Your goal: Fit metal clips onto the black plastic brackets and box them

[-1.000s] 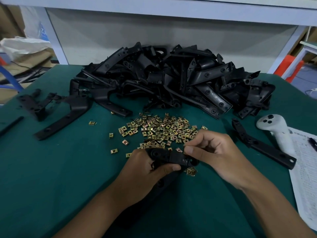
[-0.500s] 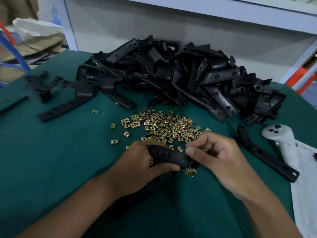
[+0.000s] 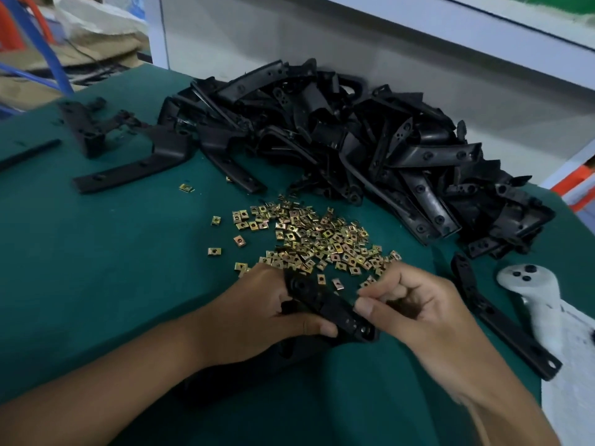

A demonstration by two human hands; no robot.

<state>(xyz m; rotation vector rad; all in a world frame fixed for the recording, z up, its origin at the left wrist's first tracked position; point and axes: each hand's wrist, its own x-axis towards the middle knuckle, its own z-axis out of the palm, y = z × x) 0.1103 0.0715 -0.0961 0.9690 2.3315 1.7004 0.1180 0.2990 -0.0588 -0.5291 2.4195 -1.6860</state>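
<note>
My left hand grips a black plastic bracket and holds it just above the green table. My right hand is curled beside it, thumb and forefinger pinched together at the bracket's right end. Whether a clip sits in that pinch is hidden. A scatter of small brass-coloured metal clips lies just beyond both hands. Behind the clips is a big heap of black brackets.
One loose bracket lies to the right, next to a white controller on a sheet of paper. Two more brackets and a black strip lie at the far left. A grey wall panel backs the table.
The view has swung left and tilted. The bracket has turned a little in my left hand, and the clip that lay under its end is out of sight.
</note>
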